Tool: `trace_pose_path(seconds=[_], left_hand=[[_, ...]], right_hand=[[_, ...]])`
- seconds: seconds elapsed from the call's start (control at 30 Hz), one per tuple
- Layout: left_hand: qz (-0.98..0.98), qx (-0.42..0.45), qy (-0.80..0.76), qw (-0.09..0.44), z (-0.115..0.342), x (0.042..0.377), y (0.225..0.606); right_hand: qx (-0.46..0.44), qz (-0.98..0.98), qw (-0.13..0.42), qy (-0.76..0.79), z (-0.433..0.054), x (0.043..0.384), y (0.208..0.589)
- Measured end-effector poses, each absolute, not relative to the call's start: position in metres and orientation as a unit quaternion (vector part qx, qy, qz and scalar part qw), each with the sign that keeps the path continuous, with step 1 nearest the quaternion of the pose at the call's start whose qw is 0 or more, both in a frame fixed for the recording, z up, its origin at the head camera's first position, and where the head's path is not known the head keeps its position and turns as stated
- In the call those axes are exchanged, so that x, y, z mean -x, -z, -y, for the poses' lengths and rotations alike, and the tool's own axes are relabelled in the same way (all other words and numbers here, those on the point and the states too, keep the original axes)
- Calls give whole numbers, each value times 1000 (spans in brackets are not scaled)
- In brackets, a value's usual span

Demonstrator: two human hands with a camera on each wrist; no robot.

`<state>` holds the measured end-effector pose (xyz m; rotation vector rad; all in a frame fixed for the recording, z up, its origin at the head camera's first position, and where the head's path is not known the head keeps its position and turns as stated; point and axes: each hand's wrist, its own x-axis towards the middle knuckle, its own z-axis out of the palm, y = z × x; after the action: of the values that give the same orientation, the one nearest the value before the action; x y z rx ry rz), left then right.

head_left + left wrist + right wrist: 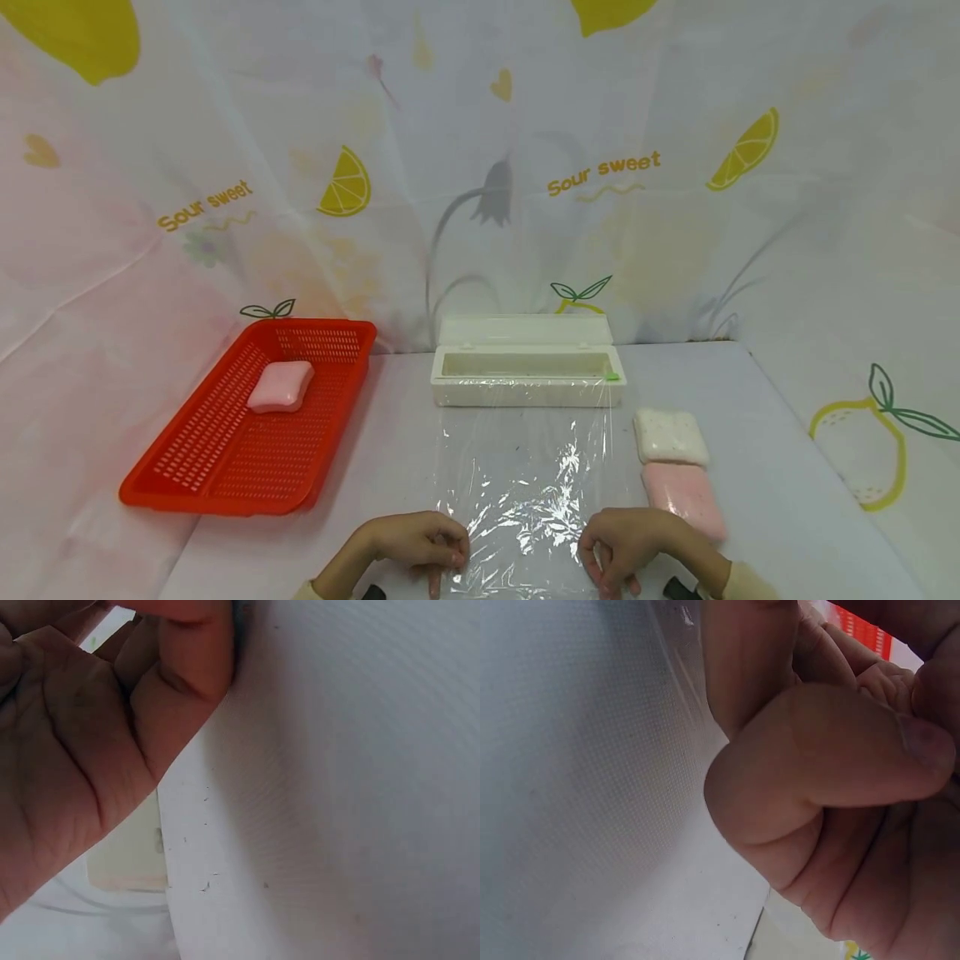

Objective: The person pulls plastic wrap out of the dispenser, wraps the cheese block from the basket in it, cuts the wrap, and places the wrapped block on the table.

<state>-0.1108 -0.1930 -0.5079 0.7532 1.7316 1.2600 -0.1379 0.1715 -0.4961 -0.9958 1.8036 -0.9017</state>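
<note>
Left fingers point(454, 535) and right fingers point(589, 543) hold clear film point(517, 487) lying between them.

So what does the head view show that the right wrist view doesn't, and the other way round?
Only the head view: the white soap bar, the pink soap bar next to it, and the "Sour sweet" lettering.

Only the right wrist view: the creased palm of the right hand, close up.

Both: that hand, the red perforated basket, just a corner in the wrist view, the white tabletop, and what looks like clear plastic film.
</note>
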Motion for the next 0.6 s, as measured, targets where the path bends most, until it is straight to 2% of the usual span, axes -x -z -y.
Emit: trace_pose_path(seconds=[0.23, 0.4, 0.47, 0.6], left_hand=[[-741, -307, -444, 399, 192, 105, 490], [-795, -299, -391, 354, 197, 107, 459], [-816, -292, -381, 323, 202, 111, 443], [-859, -296, -352, 224, 219, 121, 412]], right_hand=[[397, -751, 406, 337, -168, 133, 489], [394, -765, 396, 320, -167, 132, 488], [389, -766, 399, 321, -166, 132, 489], [387, -767, 400, 319, -166, 132, 490]])
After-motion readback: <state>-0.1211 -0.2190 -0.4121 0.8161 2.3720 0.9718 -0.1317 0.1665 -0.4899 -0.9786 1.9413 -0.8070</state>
